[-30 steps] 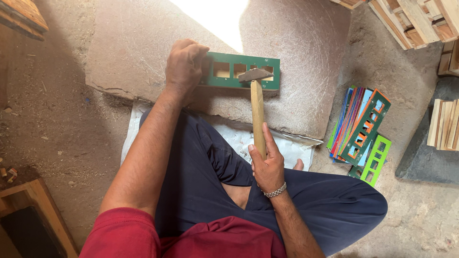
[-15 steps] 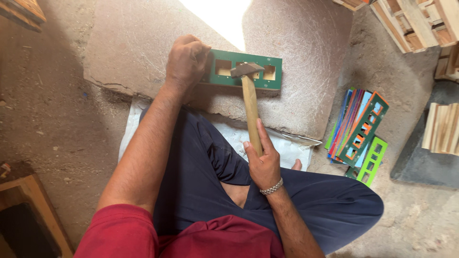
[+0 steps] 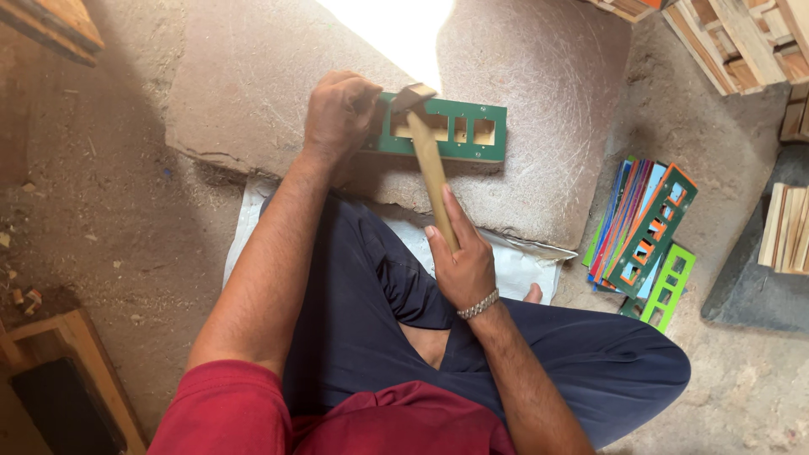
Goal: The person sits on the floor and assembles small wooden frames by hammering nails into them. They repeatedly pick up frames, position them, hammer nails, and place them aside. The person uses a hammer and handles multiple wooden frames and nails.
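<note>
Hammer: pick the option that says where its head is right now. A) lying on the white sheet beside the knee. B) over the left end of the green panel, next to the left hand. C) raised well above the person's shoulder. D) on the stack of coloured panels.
B: the hammer, gripped by the right hand, has its head at the left end of the green panel, beside the left hand holding that end on the stone slab.

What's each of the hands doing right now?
Left hand: closed on the left end of the green panel, steadying it on the stone slab.
Right hand: closed around the wooden handle of the hammer.
</note>
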Demonstrator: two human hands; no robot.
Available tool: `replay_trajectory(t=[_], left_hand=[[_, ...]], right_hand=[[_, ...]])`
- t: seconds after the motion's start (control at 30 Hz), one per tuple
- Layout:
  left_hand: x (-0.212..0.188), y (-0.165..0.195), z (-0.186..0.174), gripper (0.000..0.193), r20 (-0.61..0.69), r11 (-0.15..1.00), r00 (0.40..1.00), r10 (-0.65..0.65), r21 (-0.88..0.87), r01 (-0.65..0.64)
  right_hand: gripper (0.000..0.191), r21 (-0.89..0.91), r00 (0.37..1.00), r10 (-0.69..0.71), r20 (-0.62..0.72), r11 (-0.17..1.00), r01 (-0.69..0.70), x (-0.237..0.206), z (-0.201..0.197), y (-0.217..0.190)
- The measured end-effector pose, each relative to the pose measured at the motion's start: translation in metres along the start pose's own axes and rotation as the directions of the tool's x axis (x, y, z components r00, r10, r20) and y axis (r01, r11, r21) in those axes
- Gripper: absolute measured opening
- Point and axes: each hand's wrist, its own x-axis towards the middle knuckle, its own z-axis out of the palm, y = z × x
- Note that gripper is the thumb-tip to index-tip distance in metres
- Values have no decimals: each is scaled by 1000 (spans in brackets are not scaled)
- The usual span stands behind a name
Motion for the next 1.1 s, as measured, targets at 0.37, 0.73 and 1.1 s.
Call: replay_trajectory(t=[0.37, 0.73, 1.1], left_hand=[[0, 4, -7, 47, 53, 945, 978, -201, -250, 208], [-1, 6, -8, 46, 51, 937, 979, -198, -283, 205], [-1, 6, -7, 47, 48, 933, 979, -200, -295, 205]], right_hand=[[63, -98, 997, 55, 47, 994, -50, 24, 7, -7], [66, -167, 990, 111, 85, 981, -95, 23, 11, -2], [63, -123, 997, 71, 36, 990, -66, 22, 10, -6]])
